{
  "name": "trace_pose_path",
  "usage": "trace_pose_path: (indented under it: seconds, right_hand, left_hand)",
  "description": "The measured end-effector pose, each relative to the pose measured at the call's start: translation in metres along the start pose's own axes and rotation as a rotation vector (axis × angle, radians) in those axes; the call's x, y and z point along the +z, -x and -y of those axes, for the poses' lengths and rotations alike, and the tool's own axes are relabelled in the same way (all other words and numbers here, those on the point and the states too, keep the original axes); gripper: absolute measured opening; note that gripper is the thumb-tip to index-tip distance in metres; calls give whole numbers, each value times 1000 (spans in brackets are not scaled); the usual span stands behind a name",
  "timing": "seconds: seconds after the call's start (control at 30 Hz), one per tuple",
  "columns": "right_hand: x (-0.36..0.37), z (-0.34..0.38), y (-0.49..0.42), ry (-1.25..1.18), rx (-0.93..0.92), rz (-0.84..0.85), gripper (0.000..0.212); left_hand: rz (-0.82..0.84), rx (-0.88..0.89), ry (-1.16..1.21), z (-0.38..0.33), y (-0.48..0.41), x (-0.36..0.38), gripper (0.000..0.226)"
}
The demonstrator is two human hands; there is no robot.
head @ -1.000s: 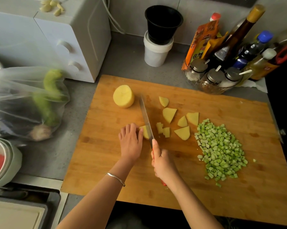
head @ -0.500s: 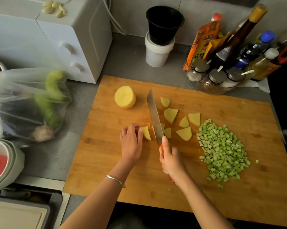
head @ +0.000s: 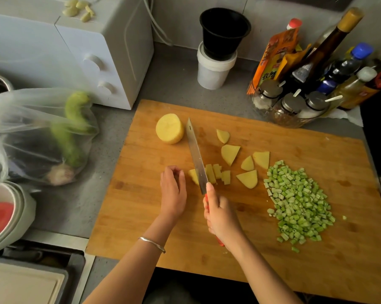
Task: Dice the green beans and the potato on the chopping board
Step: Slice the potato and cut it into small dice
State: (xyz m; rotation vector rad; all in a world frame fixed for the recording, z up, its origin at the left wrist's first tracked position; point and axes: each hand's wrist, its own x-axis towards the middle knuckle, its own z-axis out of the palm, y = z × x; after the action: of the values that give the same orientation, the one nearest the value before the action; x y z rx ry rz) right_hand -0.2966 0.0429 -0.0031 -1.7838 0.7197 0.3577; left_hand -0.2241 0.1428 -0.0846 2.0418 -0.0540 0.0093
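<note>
1. The right hand [head: 220,216] grips the red handle of the knife [head: 196,154], forefinger along the blade's back.
2. The blade stands in a potato slice [head: 193,176] near the middle of the chopping board [head: 229,249], with cut strips [head: 215,173] just right of it.
3. The left hand [head: 173,191], fingers curled under and holding nothing, sits just left of that slice.
4. A potato half [head: 169,128] stands near the far edge, and loose wedges [head: 230,153] lie right of the blade.
5. The diced green beans [head: 299,200] are heaped on the board's right side.

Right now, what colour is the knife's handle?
Red; the knife handle shows at both ends of the right hand gripping it, in the head view.
</note>
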Motion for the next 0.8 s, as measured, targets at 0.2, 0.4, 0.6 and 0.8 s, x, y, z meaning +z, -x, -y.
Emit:
trace_pose_path:
  seconds: [0.2, 0.4, 0.6, 0.8]
  right_hand:
    - [2, -1, -2, 15, 34, -12, 56]
    - [6, 1, -3, 82, 50, -43, 59]
    - [16, -6, -6, 89, 94, -37, 60]
    - [18, -13, -8, 14, 110, -48, 60]
  left_hand:
    - [-26, -10, 35, 2, 0, 1, 4]
    - [-93, -47, 101, 3, 0, 3, 3]
    - [-117, -42, 122, 5, 0, 5, 14]
    - [0, 44, -16, 2, 2, 2, 26]
